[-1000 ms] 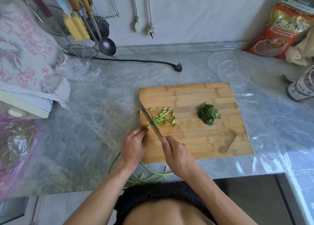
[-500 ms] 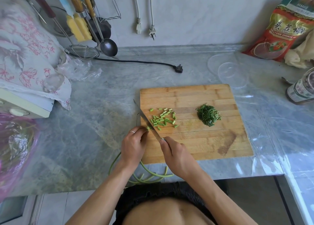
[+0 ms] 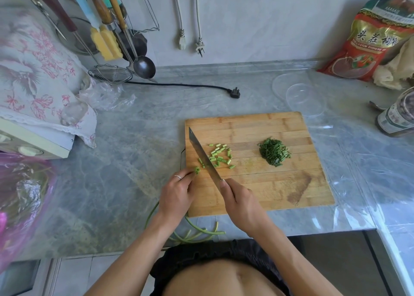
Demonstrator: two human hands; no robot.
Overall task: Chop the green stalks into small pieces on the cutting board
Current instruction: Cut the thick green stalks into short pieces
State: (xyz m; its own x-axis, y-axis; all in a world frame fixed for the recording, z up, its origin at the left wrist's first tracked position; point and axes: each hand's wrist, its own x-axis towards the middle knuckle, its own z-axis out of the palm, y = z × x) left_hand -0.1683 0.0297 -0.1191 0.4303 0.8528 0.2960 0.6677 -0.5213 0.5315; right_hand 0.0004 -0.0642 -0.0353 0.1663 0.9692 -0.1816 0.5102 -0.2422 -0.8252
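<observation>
A wooden cutting board (image 3: 268,190) lies on the grey marble counter. My left hand (image 3: 177,195) holds a bundle of long green stalks (image 3: 197,170) at the board's left edge; their tails (image 3: 192,234) curl over the counter's front edge. My right hand (image 3: 240,204) grips the handle of a knife (image 3: 202,155), whose blade lies just right of the stalk ends. Light green cut pieces (image 3: 218,154) are scattered beside the blade. A pile of dark green chopped bits (image 3: 274,152) sits at the board's centre right.
A black plug and cord (image 3: 235,92) lie behind the board. Clear plastic lids (image 3: 302,96) sit at the back right, beside a red food bag (image 3: 371,40) and a jar (image 3: 396,116). Utensils (image 3: 112,31) hang at the back left over a strainer (image 3: 109,73). A pink bag (image 3: 22,195) is at the left.
The knife has gone through another chopping stroke and its blade now lies a little further right of the stalk ends. A few more cut pieces lie by the blade. My left hand keeps its hold.
</observation>
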